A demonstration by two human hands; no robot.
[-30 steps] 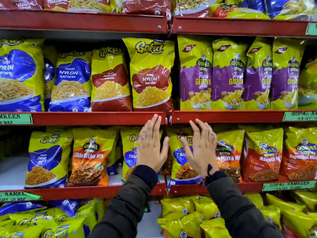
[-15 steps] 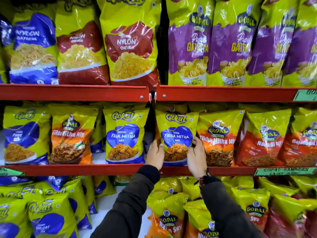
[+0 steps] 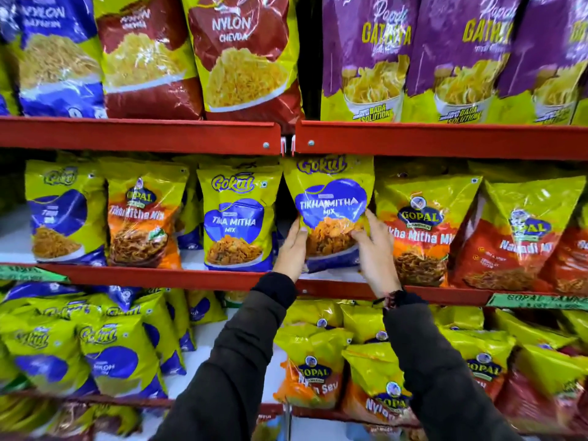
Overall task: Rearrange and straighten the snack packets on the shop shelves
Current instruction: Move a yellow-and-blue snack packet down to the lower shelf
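A yellow and blue Gokul Tikha Mitha Mix packet (image 3: 331, 198) is lifted and tilted forward above the middle red shelf (image 3: 159, 276), near the joint between two shelf sections. My left hand (image 3: 291, 249) grips its lower left edge. My right hand (image 3: 374, 249) grips its lower right side, fingers on the front. A matching Gokul Tikha Mitha packet (image 3: 237, 218) stands upright just to its left. An orange Gopal Tikha Mitha Mix packet (image 3: 420, 230) stands to its right, partly behind my right hand.
The upper shelf (image 3: 445, 140) carries Nylon Chevda packets (image 3: 245, 55) and purple Papdi Gathiya packets (image 3: 369, 58). More Gokul packets (image 3: 117, 354) and Gopal packets (image 3: 318, 370) lean on the lower shelf. A red Gopal Navratna-type packet (image 3: 515, 237) stands at the right. Green price labels (image 3: 537, 300) hang on shelf edges.
My hands went from flat against the packets to gripping one Gokul packet, and it has risen and tipped toward me. The view has moved closer and lower.
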